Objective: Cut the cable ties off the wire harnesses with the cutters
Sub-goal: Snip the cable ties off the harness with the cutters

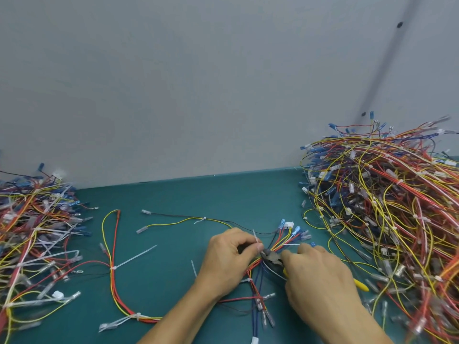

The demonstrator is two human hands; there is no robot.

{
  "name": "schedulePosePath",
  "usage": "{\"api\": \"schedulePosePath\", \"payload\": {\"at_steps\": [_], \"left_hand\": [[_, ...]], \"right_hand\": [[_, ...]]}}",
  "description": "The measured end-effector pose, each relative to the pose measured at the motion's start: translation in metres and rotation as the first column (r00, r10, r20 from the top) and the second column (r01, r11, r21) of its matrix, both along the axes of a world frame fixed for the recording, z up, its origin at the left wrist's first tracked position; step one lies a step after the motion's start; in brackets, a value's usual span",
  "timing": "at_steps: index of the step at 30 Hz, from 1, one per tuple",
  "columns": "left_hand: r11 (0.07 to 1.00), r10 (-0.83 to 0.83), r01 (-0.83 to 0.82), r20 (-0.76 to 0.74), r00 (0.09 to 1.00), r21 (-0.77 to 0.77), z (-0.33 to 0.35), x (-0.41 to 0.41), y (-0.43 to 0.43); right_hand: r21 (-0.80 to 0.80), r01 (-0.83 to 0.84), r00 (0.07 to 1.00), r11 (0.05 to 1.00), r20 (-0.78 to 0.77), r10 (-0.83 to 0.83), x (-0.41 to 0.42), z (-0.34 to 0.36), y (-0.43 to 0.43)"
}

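Two hands are meeting at the near middle of the green table (173,199), and I am watching them through the head camera. The left hand (228,256) is curling its fingers and pinching the white tail of a cable tie (256,236) between thumb and forefinger, with the tail sticking up past the knuckles. The right hand (320,276) is gripping the cutters (272,258). Their dark head is poking out toward the left thumb and touching the wire harness (283,240) just where its red, yellow and blue wires are gathering into one bundle. I cannot tell whether the blades are biting or merely resting there. A yellow handle tip is showing beyond the right side of that hand.

From the bundle, the harness is fanning out to blue and clear terminals on the far side and trailing toward me between the forearms. More of its wires are looping left across the table, carrying other white ties (113,268). A loose tie offcut (193,268) is lying just left of the left wrist.

A tall heap of harnesses (387,207) is filling the right side against the grey wall (198,83), and a lower heap (32,232) is sitting at the left edge.
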State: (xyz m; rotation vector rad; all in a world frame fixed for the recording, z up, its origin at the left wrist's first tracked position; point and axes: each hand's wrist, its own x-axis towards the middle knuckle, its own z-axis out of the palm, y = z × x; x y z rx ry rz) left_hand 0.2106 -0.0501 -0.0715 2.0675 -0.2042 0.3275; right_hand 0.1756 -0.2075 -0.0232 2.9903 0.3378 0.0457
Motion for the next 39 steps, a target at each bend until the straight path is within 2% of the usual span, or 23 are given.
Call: {"api": "schedulePosePath", "payload": {"at_steps": [6,10,13,15,17,21,26,33,39], "left_hand": [[0.997,0.006,-0.006,-0.01,1.0,0.071,0.004,-0.002,-0.001],[0.974,0.161,-0.168,-0.062,0.985,-0.149,0.006,-0.002,0.004],[0.963,0.142,-0.16,-0.098,0.985,-0.216,0.003,0.0,0.006],[0.972,0.095,-0.114,-0.099,0.991,-0.206,0.002,0.0,0.005],[0.989,0.052,-0.061,-0.072,0.996,-0.132,0.003,0.0,0.004],[1.0,0.006,-0.006,-0.022,1.0,0.0,0.007,0.0,0.005],[0.987,0.027,-0.045,-0.117,0.993,-0.152,0.008,-0.001,0.005],[0.979,0.072,-0.089,-0.101,0.992,-0.181,0.005,0.0,0.004],[0.978,0.084,-0.1,-0.097,0.992,-0.181,0.004,-0.001,0.004]], "right_hand": [[0.036,-0.026,0.999,0.999,-0.038,0.027,-0.001,-0.002,0.002],[0.055,-0.024,0.994,0.998,-0.104,0.029,-0.001,-0.007,0.001],[0.057,-0.034,0.991,0.998,-0.125,0.041,0.0,-0.001,0.0],[0.051,-0.047,0.99,0.998,-0.127,0.053,0.001,0.006,-0.004],[0.062,-0.042,0.992,0.997,-0.119,0.049,0.003,0.015,-0.013],[0.054,-0.11,0.994,0.992,-0.009,0.111,0.005,0.036,-0.03],[0.033,-0.132,0.991,0.991,0.021,0.131,0.018,0.032,-0.021],[-0.018,-0.175,0.985,0.984,0.004,0.175,0.025,0.015,0.002],[-0.018,-0.115,0.993,0.993,0.035,0.116,0.021,0.021,-0.003]]}}
